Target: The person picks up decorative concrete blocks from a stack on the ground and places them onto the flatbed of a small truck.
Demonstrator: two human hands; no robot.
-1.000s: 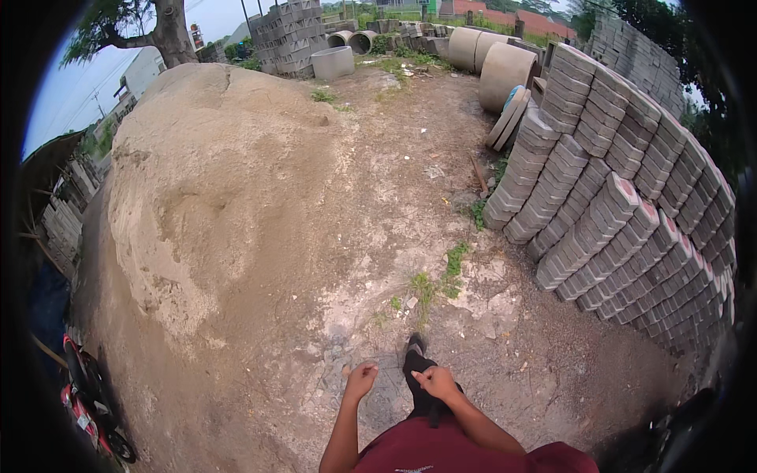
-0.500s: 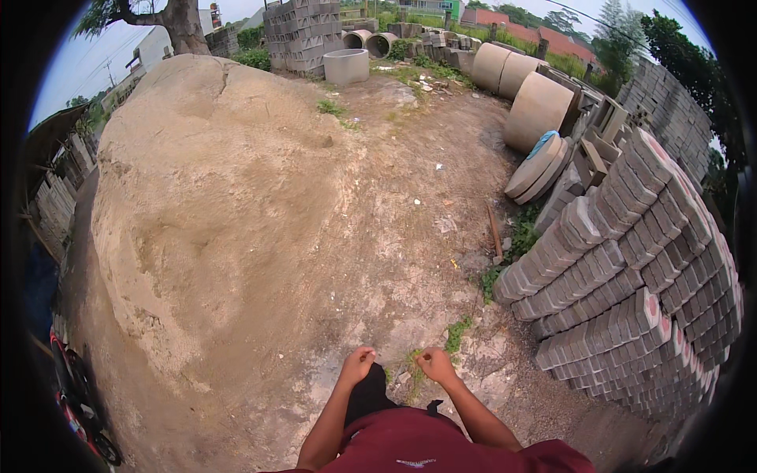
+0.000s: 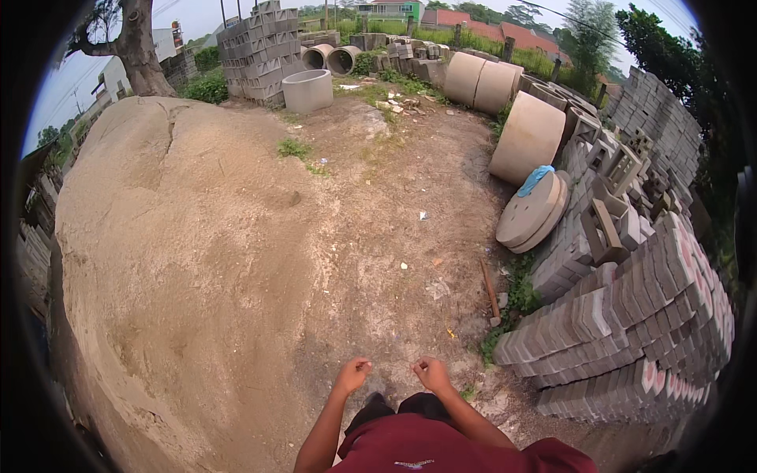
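Out in front of my body, above the dirt ground, my left hand is curled closed, and nothing shows in its fingers. A short gap separates it from my right hand, whose fingers are likewise bent inward with nothing visible in them. Neither hand touches anything. Nearest on the left is a large sand mound. To the right rise stacked grey paving blocks, some with reddish ends. My dark trousers and a shoe show below the hands.
Concrete pipes lie at the right, beside round concrete slabs with a blue cloth on top. A wooden stick lies near weeds. Farther off stand a concrete ring, stacked hollow blocks and a tree.
The view has moved forward along the dirt ground; the paving blocks and slabs sit lower in the picture. Both hands stay closed in front of me. A red motorcycle has left the lower left.
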